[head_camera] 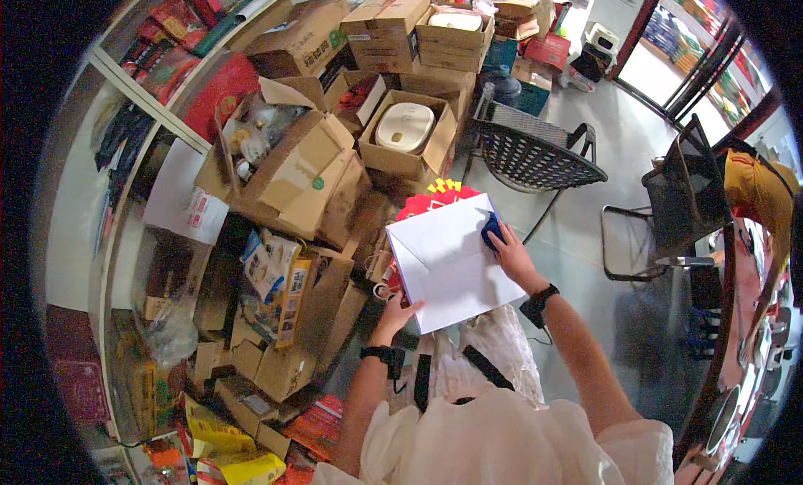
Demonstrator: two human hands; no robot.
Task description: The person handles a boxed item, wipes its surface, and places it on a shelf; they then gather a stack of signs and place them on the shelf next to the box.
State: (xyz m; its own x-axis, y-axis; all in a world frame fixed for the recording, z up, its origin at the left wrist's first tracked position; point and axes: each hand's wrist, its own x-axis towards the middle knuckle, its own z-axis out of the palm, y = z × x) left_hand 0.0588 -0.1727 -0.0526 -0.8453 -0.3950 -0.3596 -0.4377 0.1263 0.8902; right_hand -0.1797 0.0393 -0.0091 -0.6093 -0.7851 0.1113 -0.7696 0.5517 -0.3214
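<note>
A flat white box or panel (452, 265) with thin bluish edges is tilted in front of my body, a crease line running across its face. At its lower left edge my left hand (396, 315) grips it, thumb on the white face and the other fingers mostly hidden. My right hand (515, 259) presses a crumpled dark blue cloth (490, 231) against the upper right of the face. Beyond the top edge, red items with yellow parts (439, 198) stick out, partly covered by the panel. Each wrist wears a black band.
Open cardboard boxes (313, 190) crowd the left side, and one holds a white lidded appliance (405, 128). A black perforated chair (542, 152) stands ahead, with another black chair (680, 190) to the right. Along the right runs a cluttered counter (731, 353). Yellow packets (232, 438) lie at lower left.
</note>
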